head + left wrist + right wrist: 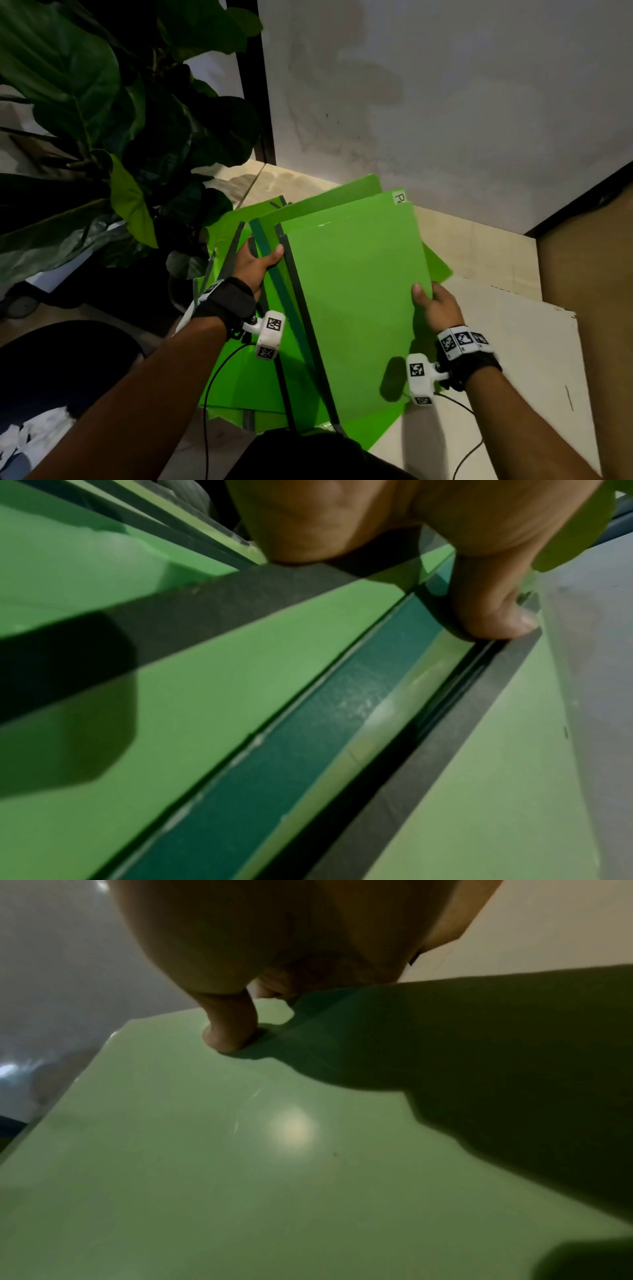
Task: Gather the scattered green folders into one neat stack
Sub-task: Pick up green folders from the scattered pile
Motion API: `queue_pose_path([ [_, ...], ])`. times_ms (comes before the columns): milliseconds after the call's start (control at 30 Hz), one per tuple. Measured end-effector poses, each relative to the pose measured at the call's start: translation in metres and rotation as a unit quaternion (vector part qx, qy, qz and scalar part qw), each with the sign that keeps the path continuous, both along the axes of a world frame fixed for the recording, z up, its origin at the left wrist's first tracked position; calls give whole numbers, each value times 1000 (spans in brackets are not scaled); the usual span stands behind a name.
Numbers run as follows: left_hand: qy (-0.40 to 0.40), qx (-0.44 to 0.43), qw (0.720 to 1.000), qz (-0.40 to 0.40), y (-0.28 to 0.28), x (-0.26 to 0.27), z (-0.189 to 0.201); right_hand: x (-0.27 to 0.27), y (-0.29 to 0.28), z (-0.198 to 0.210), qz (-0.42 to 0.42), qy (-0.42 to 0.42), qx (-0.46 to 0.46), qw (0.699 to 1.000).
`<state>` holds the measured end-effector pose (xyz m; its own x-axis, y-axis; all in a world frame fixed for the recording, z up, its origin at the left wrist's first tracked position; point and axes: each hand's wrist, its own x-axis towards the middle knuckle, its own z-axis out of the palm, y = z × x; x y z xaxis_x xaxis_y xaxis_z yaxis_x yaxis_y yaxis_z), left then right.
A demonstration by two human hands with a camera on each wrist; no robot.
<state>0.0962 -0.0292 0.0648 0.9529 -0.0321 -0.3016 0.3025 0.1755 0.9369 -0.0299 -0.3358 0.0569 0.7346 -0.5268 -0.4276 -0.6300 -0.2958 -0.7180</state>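
Note:
Several bright green folders (356, 301) with dark spines lie fanned in a loose pile in front of me. My left hand (255, 262) grips the spine side of the pile, its thumb lying across a dark green spine strip (308, 737). My right hand (433, 305) pinches the right edge of the top folder (240, 1150), thumb pressed on its glossy cover and the fingers hidden beneath. More folders (239, 373) stick out below and to the left, out of line with the top ones.
A large-leaved potted plant (102, 144) crowds the left side. A white wall (445, 96) rises just behind the pile. Pale boards (507, 377) lie under and to the right of the folders, beside a brown floor (589, 274).

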Motion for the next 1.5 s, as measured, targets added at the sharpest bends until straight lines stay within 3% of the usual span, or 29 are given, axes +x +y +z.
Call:
queue_pose_path([
  [200, -5, 10, 1000, 8, 15, -1, -7, -7, 10, -4, -8, -15, 46, 999],
  [400, -7, 45, 999, 11, 21, 0, -18, -18, -11, 5, -130, -75, 115, 982],
  [533, 61, 92, 994, 20, 39, 12, -65, -35, -45, 2, -237, -58, 146, 959],
  [600, 113, 116, 987, 20, 36, 1, -60, -43, -56, -2, -253, -52, 127, 958],
  [700, 177, 178, 968, -29, 22, -27, -74, -54, -66, -15, -263, -38, 101, 959],
  [900, 198, 307, 924, -110, -29, -91, -71, -76, -62, -33, -276, 8, 90, 957],
  [1133, 166, 359, 905, -156, -81, -103, -80, -101, -79, -54, -318, 42, 64, 945],
  [1267, 141, 406, 886, -173, -101, -107, -83, -123, -116, -91, -353, 44, 61, 933],
  [1400, 125, 410, 886, -175, -97, -95, -81, -120, -106, -36, -356, 54, 15, 933],
  [1500, 133, 400, 893, -155, -83, -74, -76, -124, -114, -24, -347, 47, 10, 937],
])
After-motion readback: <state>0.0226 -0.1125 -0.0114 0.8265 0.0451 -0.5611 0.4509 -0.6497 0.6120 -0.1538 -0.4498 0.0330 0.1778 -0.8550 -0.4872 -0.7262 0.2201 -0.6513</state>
